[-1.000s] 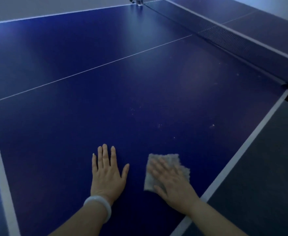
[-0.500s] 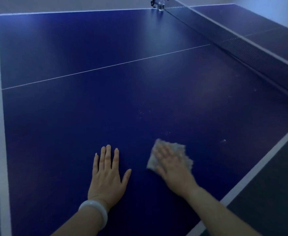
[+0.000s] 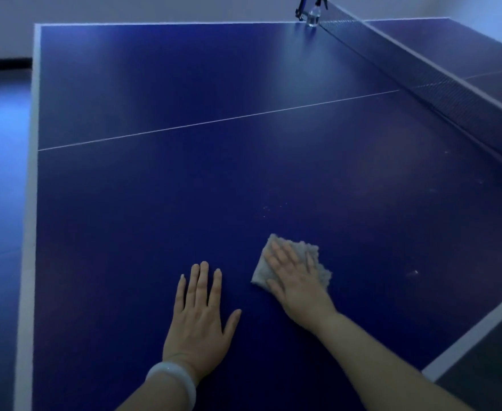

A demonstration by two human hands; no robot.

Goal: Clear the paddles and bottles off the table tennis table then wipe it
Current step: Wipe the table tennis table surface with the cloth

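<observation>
While both palms lie flat on the blue table tennis table point(image 3: 184, 179), the person's right hand point(image 3: 297, 287) presses a pale grey cloth point(image 3: 318, 262) against the surface, fingers point(image 3: 282, 256) straight and held close together, thumb spread off to the left along the cloth's near-left edge. Cloth is rumpled; its far corner pokes out beyond the fingertips, and its right edge shows past the little finger. Left hand point(image 3: 197, 318) rests open on bare table just to the left of the right hand's thumb, not touching the cloth; its fingers point(image 3: 203, 280) lie straight and nearly side by side, thumb angled out toward the right hand. White bangle point(image 3: 174, 378) on the left wrist. Scattered pale specks point(image 3: 273, 207) sit on the surface a little beyond the right fingertips, and one small white mark point(image 3: 415, 272) lies well out to the right of the cloth. Thin white centre line point(image 3: 214, 123) crosses the table far ahead of both sets of fingertips. Net point(image 3: 439, 81) runs along the far right, well apart from the hands. One clear bottle point(image 3: 312, 17) stands at the far end of the net beside the dark net clamp point(image 3: 301, 7); whether it sits on the table or just at its edge cannot be told. Dim bluish floor point(image 3: 0, 173) lies off to the left of the table's white border.
</observation>
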